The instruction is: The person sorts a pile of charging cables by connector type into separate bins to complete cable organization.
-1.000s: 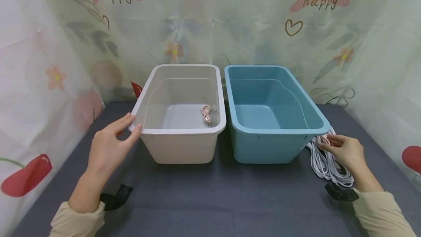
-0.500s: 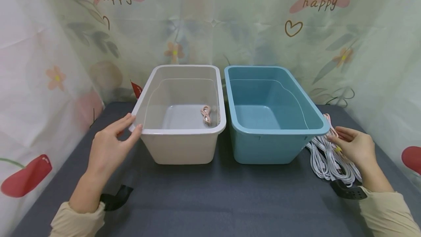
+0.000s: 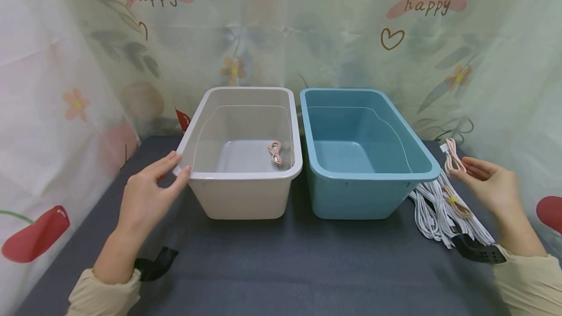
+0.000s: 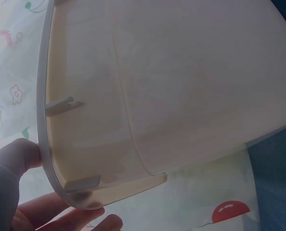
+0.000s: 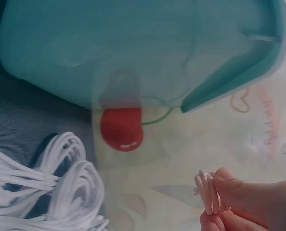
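Note:
My left hand (image 3: 147, 191) grips the near left corner of the beige bin (image 3: 243, 196), thumb and fingers on either side of the rim, as the left wrist view also shows. Inside that bin lies a small pink coiled cable (image 3: 275, 153). My right hand (image 3: 493, 187) pinches a coiled pink charging cable (image 3: 453, 156) with a white plug, lifted at the right of the blue bin (image 3: 351, 196). Below it, bundled white cables (image 3: 432, 213) lie on the table, with a pinkish cable (image 3: 458, 205) tied in yellow on top.
The two bins stand side by side on a dark cloth-covered table (image 3: 272, 267). A printed curtain (image 3: 281, 28) hangs behind and along both sides. The blue bin's rim overhangs part of the white cables.
My right hand has risen and moved right from the cable pile, drawing out a pink coiled cable. My left hand has stayed on the beige bin's rim.

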`<state>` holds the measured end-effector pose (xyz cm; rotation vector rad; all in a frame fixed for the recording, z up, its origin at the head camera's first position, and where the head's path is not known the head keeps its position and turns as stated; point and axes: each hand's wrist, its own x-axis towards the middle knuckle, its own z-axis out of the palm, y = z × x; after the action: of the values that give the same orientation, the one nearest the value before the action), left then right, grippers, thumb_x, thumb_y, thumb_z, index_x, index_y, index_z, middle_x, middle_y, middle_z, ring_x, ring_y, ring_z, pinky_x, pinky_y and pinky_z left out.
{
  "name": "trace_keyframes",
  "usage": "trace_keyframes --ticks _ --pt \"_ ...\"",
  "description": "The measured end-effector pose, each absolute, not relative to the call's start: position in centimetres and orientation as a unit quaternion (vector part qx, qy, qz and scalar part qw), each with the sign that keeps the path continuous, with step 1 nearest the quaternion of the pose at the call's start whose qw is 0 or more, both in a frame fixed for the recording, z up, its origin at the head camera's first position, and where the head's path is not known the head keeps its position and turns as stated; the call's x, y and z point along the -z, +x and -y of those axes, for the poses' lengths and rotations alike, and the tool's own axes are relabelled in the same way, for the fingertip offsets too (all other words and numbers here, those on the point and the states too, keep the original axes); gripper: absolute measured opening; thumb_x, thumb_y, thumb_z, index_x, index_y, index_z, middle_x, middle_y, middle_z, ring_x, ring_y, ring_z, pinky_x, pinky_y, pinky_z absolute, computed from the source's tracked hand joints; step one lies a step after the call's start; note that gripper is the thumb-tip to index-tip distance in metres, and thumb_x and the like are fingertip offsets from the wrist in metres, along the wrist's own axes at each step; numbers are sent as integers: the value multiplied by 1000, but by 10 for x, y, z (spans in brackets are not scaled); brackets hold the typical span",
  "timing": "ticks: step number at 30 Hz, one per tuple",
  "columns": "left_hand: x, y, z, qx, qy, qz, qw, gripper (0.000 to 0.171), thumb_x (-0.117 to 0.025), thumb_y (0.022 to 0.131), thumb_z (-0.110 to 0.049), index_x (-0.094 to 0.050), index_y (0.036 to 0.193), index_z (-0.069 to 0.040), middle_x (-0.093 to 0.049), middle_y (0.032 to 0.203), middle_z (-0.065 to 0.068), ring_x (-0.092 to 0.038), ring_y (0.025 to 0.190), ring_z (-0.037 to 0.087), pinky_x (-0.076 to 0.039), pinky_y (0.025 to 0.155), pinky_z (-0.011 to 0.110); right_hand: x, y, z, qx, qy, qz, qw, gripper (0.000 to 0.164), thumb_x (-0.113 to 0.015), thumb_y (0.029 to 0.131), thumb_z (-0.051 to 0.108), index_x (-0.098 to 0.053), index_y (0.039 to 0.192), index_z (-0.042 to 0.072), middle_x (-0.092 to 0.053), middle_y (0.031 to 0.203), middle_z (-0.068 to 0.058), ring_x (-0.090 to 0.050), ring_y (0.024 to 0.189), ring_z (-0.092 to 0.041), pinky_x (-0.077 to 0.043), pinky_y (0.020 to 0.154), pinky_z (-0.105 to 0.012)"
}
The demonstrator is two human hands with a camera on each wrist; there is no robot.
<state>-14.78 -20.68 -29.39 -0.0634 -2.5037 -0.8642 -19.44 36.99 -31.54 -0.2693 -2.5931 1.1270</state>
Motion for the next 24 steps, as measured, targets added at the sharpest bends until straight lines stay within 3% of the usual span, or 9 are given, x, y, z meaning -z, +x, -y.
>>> trace_keyframes --ticks 4,12,16,21,24 --pt "294 -148 207 316 -24 916 245 46 -58 90 -35 -58 127 -7 -56 132 12 -63 105 38 -53 83 51 305 -191 -368 -407 -87 892 174 63 -68 84 28 -49 128 -12 -44 69 51 -44 66 32 -39 56 3" --pt "294 -148 207 316 -23 917 243 46 -58 90 -35 -58 128 -8 -56 133 11 -63 105 38 -53 83 50 285 -188 -365 -425 -90 879 196 48 -71 82 26 -59 124 6 -48 69 49 -47 65 30 -38 55 3" --pt "294 -148 207 314 -21 917 244 46 -58 90 -36 -58 128 -9 -56 133 10 -63 105 37 -53 82 49 276 -187 -361 -427 -78 875 214 48 -71 82 23 -59 125 6 -50 70 48 -48 66 29 -39 55 3" --pt "294 -148 207 312 -21 918 246 46 -58 90 -36 -58 127 -9 -56 133 10 -64 104 37 -53 82 49 265 -186 -352 -432 -67 869 230 31 -73 80 22 -65 109 29 -52 70 47 -51 65 27 -40 56 3" --pt "294 -149 207 311 -23 917 247 46 -58 90 -35 -59 127 -8 -56 132 11 -64 104 37 -53 82 49 260 -186 -347 -428 -60 870 239 28 -74 79 21 -63 102 35 -52 71 47 -52 65 27 -41 56 3"
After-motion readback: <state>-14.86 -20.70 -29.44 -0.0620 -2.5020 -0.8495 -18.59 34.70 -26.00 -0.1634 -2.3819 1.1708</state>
